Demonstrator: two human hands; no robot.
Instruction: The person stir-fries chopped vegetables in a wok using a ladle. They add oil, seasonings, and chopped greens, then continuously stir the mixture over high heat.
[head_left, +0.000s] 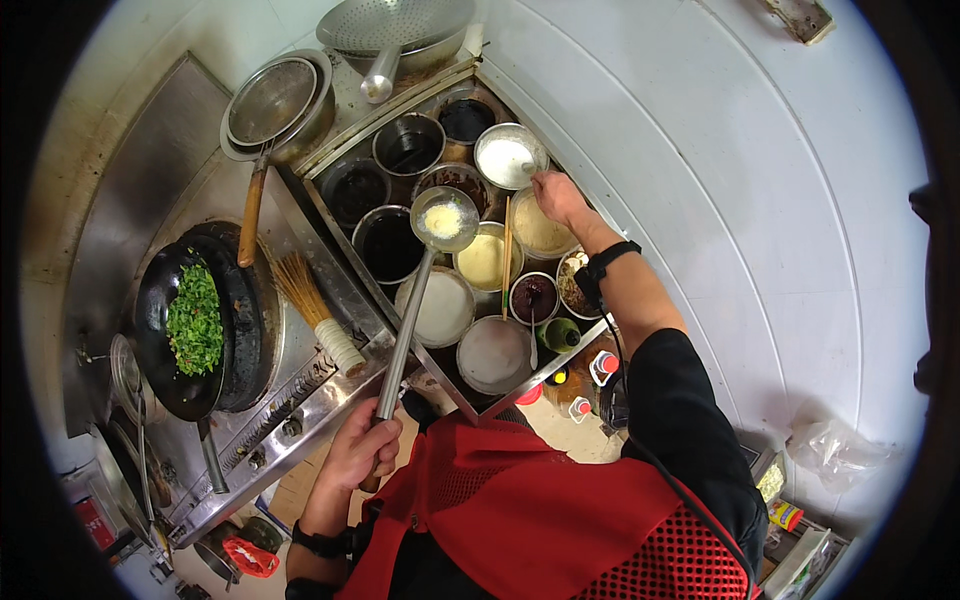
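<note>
My left hand (366, 448) grips the handle of a long metal ladle (445, 218), whose bowl holds some pale yellow powder above the seasoning tray. My right hand (556, 196) is at the rim of a metal bowl of white granules (505, 160); its fingers are pinched around the end of what looks like a small spoon (529, 168), partly hidden. Below that hand stands a container of beige powder (541, 225). A tub of pale yellow powder (484, 259) lies beside the ladle bowl, with chopsticks (507, 259) across its right side.
At left, a black wok (157, 330) holding chopped greens (196, 321) rests tilted on the stove. A bamboo brush (319, 315) lies between stove and tray. A wooden-handled strainer (271, 103) and a large perforated ladle (397, 26) sit behind. Dark sauce pots (388, 244) fill the tray's left side.
</note>
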